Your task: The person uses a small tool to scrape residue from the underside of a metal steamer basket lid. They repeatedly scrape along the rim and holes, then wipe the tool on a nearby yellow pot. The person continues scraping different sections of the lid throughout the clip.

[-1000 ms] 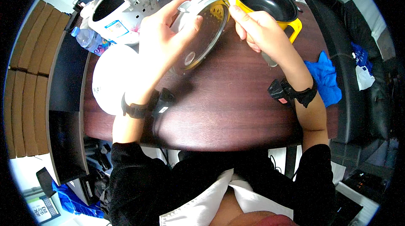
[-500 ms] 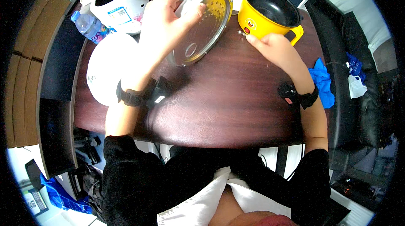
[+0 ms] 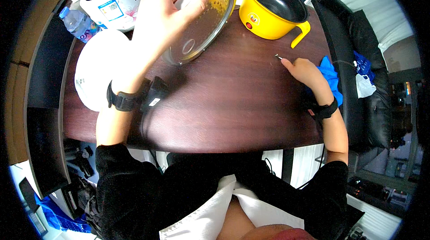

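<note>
My left hand (image 3: 163,18) grips a round metal lid (image 3: 199,32) with a pale rim and a perforated section, held tilted on edge above the brown table (image 3: 215,105). My right hand (image 3: 304,72) is lower at the right, fingers curled on a small shiny metal piece (image 3: 277,56), too small to identify. Beyond it stands a yellow pot (image 3: 268,27) with a black interior and a handle. A white rice cooker body (image 3: 107,5) is at back left. A glossy white rounded piece (image 3: 96,58) lies left of my left forearm, its details washed out.
A water bottle (image 3: 78,25) stands at the left near the cooker. A crumpled blue cloth (image 3: 331,79) lies at the table's right edge. A black sofa (image 3: 376,119) with bags is beyond it, and cardboard boxes (image 3: 18,105) line the far left.
My right hand has left the lid and moved down and right with the small metal piece, away from the yellow pot. My left hand still holds the lid.
</note>
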Available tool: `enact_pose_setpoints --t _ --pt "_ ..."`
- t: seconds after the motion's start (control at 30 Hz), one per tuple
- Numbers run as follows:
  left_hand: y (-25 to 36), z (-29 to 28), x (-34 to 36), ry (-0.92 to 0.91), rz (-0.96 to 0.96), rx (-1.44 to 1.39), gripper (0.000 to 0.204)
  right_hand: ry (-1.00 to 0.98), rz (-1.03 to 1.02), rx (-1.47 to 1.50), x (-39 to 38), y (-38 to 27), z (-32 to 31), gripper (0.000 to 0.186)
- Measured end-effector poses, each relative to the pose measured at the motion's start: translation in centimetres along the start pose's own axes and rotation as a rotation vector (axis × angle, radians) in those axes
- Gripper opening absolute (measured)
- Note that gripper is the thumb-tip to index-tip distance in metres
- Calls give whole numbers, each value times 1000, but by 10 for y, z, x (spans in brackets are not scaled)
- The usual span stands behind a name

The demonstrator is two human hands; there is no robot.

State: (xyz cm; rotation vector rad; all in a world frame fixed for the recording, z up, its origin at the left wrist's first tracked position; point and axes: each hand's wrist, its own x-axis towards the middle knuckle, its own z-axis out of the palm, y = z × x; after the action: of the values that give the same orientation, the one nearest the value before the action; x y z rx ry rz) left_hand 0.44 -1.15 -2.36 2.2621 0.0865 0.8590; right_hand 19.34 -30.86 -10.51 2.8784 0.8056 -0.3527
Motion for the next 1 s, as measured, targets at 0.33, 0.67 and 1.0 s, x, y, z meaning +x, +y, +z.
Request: enact_pose_setpoints --t 0.33,0.67,1.0 --pt "5 0 -2 -17 -43 -79 41 15 -11 372 -8 -10 -12 60" --pt "3 0 -2 36 71 56 40 25 -79 260 8 -22 -20 66" --pt "39 -13 -2 -24 -32 -91 39 -101 -129 687 4 -29 -15 36"
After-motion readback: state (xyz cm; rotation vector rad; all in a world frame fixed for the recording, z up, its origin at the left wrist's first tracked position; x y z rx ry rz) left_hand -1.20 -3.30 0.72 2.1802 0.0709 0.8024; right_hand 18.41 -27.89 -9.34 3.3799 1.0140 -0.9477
